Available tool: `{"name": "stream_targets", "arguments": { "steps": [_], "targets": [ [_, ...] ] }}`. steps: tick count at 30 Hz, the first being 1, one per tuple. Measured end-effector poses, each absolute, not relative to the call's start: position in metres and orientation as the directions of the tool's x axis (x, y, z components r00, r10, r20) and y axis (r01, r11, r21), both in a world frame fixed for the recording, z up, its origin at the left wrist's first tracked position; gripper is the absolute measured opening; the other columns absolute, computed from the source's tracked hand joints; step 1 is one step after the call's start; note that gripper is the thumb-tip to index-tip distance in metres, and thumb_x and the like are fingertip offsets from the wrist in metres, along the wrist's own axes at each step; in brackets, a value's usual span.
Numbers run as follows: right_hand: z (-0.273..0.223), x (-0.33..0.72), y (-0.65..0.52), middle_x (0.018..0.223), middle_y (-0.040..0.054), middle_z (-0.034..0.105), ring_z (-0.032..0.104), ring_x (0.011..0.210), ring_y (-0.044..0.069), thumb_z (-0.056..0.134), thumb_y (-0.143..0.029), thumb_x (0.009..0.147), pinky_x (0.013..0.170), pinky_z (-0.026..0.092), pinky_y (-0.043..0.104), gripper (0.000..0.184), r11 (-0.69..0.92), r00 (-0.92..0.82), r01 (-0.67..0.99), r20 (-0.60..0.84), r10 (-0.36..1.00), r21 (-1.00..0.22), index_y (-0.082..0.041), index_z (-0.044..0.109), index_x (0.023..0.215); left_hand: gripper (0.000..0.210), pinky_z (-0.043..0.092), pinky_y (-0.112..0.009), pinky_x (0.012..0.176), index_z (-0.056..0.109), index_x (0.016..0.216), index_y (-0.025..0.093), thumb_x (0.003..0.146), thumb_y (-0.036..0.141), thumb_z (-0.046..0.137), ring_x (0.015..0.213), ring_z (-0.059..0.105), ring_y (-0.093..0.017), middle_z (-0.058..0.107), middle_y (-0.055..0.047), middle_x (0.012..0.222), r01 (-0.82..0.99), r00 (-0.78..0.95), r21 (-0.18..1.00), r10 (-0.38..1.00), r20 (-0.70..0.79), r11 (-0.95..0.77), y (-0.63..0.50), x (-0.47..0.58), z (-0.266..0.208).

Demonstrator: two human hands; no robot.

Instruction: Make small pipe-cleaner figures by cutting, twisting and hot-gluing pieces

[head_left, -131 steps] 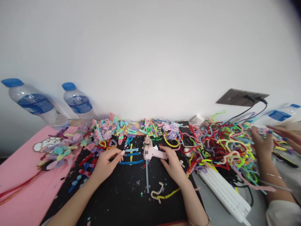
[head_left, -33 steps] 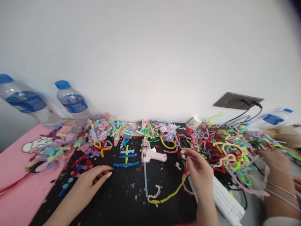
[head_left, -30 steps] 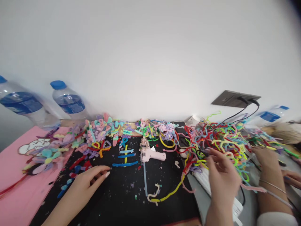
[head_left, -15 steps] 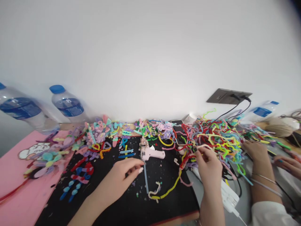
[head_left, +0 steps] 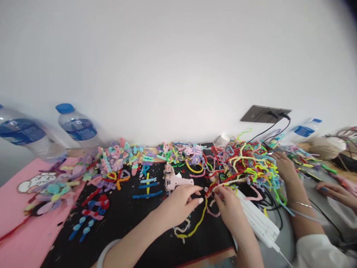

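My right hand [head_left: 230, 206] pinches a pipe cleaner at the near left edge of a big tangled heap of coloured pipe cleaners [head_left: 251, 158]. A cream strand and red strands run into its fingertips, so I cannot tell exactly which ones are held. Just left of it, my left hand [head_left: 181, 203] has thumb and fingers apart, with nothing visible between them. Behind that hand lies a pale pink glue gun [head_left: 178, 181], partly covered. A yellow pipe cleaner [head_left: 199, 225] curves over the black mat [head_left: 156, 242] between and below my hands.
A white power strip [head_left: 262, 221] lies right of my right wrist. Further right are a co-worker's hands [head_left: 286, 169]. Finished pipe-cleaner shapes [head_left: 93, 212] sit on the mat's left. Water bottles [head_left: 79, 128] stand by the wall. A pink sheet [head_left: 16, 219] lies far left.
My left hand has moved right, past the glue gun toward my right hand. My right hand has come left and nearer, drawing strands out of the heap. The view has shifted slightly.
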State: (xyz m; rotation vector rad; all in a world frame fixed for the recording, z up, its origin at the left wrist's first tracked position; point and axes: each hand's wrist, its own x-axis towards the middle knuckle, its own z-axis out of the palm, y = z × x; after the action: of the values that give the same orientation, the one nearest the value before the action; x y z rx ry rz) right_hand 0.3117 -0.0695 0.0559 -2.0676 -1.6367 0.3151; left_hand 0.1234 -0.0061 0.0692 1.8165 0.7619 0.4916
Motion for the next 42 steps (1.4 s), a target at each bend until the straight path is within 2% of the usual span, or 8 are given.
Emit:
{"name": "stream_targets", "arguments": {
  "steps": [5,12,22,28,33,38,40,42],
  "targets": [
    [0.056,0.304,-0.070,0.084,0.0090,0.053,0.054,0.078,0.022,0.038,-0.013,0.079,0.070,0.043,0.032,0.019,-0.165,0.222,0.871,0.072,0.972,-0.463,-0.017,0.057,0.076,0.024,0.043,-0.025,0.065,0.063,0.096,0.015,0.087,0.025,0.043,0.060,0.055,-0.012,0.064,-0.006,0.091,0.214,0.724,0.946,0.689,0.012,-0.242,-0.007,0.160,0.061],
    [0.056,0.301,-0.076,0.088,0.0106,0.054,0.053,0.080,0.022,0.038,-0.007,0.079,0.071,0.043,0.032,0.028,-0.125,0.150,0.901,0.029,0.988,-0.416,-0.015,0.061,0.092,0.024,0.036,-0.024,0.056,0.062,0.080,0.014,0.085,0.028,0.043,0.053,0.047,-0.011,0.060,-0.001,0.068,0.170,0.695,0.984,0.714,-0.083,-0.051,0.002,0.180,0.052],
    [0.070,0.298,-0.085,0.082,0.0085,0.057,0.055,0.077,0.021,0.039,-0.009,0.079,0.068,0.045,0.030,0.024,-0.092,0.080,0.929,-0.048,0.996,-0.357,-0.019,0.060,0.075,0.025,0.026,-0.022,0.039,0.054,0.063,0.015,0.079,0.033,0.048,0.036,0.035,-0.007,0.043,0.004,0.047,0.204,0.794,0.956,0.536,-0.287,0.210,0.011,0.200,0.030],
    [0.088,0.304,-0.089,0.079,0.0059,0.065,0.060,0.074,0.020,0.041,-0.016,0.078,0.065,0.048,0.029,0.023,-0.107,0.058,0.828,-0.106,0.993,-0.551,-0.020,0.063,0.077,0.022,0.028,-0.020,0.041,0.055,0.068,0.014,0.077,0.034,0.052,0.040,0.035,-0.006,0.043,0.005,0.050,0.122,0.795,0.963,0.557,-0.241,0.242,0.011,0.204,0.030],
    [0.098,0.332,-0.101,0.081,0.0058,0.070,0.065,0.058,0.020,0.047,-0.037,0.075,0.046,0.050,0.028,0.030,-0.397,0.309,0.501,-0.269,0.912,-0.769,-0.020,0.066,0.091,0.024,0.024,-0.019,0.041,0.054,0.067,0.014,0.079,0.034,0.050,0.040,0.035,-0.005,0.050,0.004,0.053,0.059,0.766,0.971,0.613,-0.192,0.231,0.011,0.199,0.030],
    [0.107,0.367,-0.101,0.062,0.0057,0.064,0.055,0.044,0.017,0.055,-0.041,0.068,0.039,0.042,0.026,0.028,-0.357,0.760,0.450,0.141,0.635,-0.819,-0.016,0.059,0.080,0.022,0.029,-0.019,0.041,0.050,0.067,0.014,0.080,0.032,0.047,0.040,0.037,-0.005,0.054,0.002,0.057,-0.009,0.765,0.959,0.619,-0.176,0.284,0.011,0.195,0.035],
    [0.104,0.377,-0.095,0.065,0.0064,0.064,0.056,0.049,0.018,0.058,-0.039,0.066,0.042,0.043,0.027,0.031,-0.403,0.793,0.520,0.251,0.555,-0.753,-0.016,0.062,0.087,0.023,0.030,-0.019,0.041,0.048,0.066,0.014,0.080,0.033,0.048,0.041,0.039,-0.005,0.052,0.002,0.058,-0.036,0.757,0.951,0.630,-0.174,0.306,0.012,0.194,0.039],
    [0.095,0.383,-0.085,0.070,0.0077,0.064,0.060,0.059,0.021,0.061,-0.038,0.064,0.047,0.045,0.029,0.035,-0.411,0.746,0.598,0.290,0.599,-0.688,-0.015,0.064,0.090,0.024,0.030,-0.018,0.041,0.047,0.065,0.014,0.079,0.034,0.049,0.042,0.038,-0.004,0.049,0.003,0.057,-0.061,0.750,0.943,0.639,-0.174,0.328,0.012,0.193,0.042]
  ]
}}
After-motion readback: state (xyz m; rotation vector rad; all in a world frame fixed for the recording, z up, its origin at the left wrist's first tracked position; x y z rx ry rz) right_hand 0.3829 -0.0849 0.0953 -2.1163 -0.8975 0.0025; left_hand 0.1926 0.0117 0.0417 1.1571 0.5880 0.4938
